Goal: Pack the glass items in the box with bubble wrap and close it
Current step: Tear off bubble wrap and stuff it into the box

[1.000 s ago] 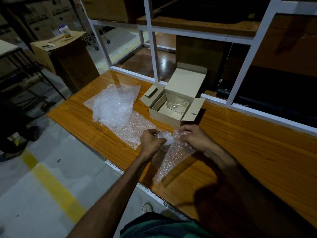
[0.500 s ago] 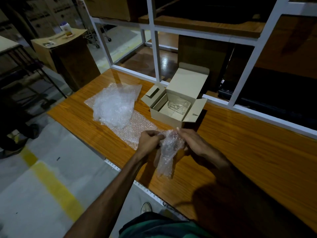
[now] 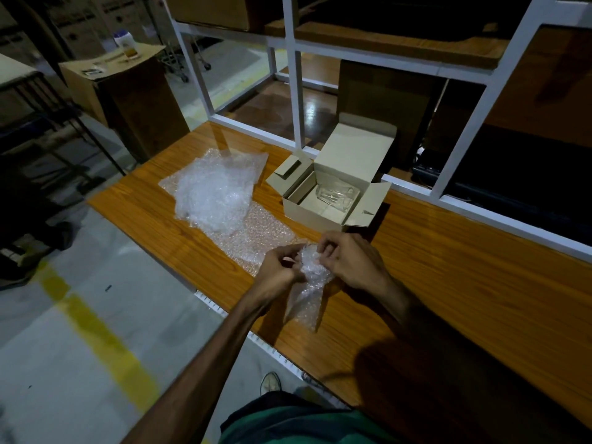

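Your left hand [image 3: 279,270] & right hand [image 3: 354,261] pinch the bubble wrap bundle [image 3: 310,283] w/ curled fingers, near the open box [image 3: 333,184] on the desk [image 3: 480,283].

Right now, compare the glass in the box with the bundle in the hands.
The glass lies bare on its side in the open box; the bundle is covered in bubble wrap. The glass is untouched; the left hand and right hand pinch the bundle above the table.

Bare forearms, green garment [image 3: 307,421] at the waist, seemingly 1 pale shoe [image 3: 270,382].
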`<state>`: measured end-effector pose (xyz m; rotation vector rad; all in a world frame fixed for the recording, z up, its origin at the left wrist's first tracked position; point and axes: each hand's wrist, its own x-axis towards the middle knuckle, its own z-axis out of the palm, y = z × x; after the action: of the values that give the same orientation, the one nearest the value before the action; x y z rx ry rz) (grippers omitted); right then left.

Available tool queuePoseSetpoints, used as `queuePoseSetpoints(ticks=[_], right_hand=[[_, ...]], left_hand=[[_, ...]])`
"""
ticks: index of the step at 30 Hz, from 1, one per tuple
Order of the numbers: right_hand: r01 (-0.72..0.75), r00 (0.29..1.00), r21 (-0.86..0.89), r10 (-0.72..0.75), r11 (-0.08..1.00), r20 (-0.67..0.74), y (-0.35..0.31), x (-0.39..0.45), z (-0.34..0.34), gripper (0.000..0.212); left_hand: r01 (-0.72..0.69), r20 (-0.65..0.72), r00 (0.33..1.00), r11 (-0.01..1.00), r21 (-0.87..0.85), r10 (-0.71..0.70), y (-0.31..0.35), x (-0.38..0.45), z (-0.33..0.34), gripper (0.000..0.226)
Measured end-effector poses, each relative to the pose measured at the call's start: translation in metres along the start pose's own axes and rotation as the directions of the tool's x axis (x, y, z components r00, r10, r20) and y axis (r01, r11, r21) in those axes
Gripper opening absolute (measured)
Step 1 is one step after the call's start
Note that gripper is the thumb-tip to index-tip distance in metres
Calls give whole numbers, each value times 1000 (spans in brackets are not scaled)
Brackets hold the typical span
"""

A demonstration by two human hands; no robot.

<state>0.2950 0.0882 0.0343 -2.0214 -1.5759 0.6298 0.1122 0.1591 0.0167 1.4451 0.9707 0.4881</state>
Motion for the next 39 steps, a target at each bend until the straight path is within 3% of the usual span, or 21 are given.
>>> queuePoseSetpoints(ticks=[3, 6, 10, 15, 21, 26, 32, 36, 39], right_hand=[[-45, 998, -1, 45, 999, -49, -1, 4, 6, 43], [-125, 991, 50, 127, 991, -40, 2, 7, 8, 53], [-180, 983, 99, 181, 979, -1, 5, 10, 9, 32], [-252, 968, 363, 228, 897, 108, 11, 6, 3, 33], [-264, 961, 317, 220, 911, 170, 14, 5, -1, 38], [-258, 961, 233, 224, 938, 164, 12, 10, 3, 71], [-255, 967, 267, 239, 929, 92, 9, 14, 7, 29], [-293, 956, 237, 284, 926, 71, 4, 17, 9, 28], [-292, 956, 176, 287, 940, 56, -1, 22, 10, 30]], left_hand=[[-28, -40, 999, 995, 93, 32, -2, 1, 0, 62], [-75, -79, 993, 985, 156, 88, -2, 1, 3, 52], [-91, -124, 984, 966, 242, 124, 2, 3, 8, 48], [2, -177, 984, 974, 226, 39, 5, 11, 10, 38], [54, -200, 980, 961, 273, 2, 9, 22, 9, 34], [87, -233, 972, 936, 341, -5, 10, 31, 7, 34], [97, -215, 976, 962, 257, -41, 9, 28, 6, 27], [111, -108, 989, 991, 80, -102, 4, 7, -5, 19], [71, 51, 995, 985, 160, -80, -3, -11, -17, 40]])
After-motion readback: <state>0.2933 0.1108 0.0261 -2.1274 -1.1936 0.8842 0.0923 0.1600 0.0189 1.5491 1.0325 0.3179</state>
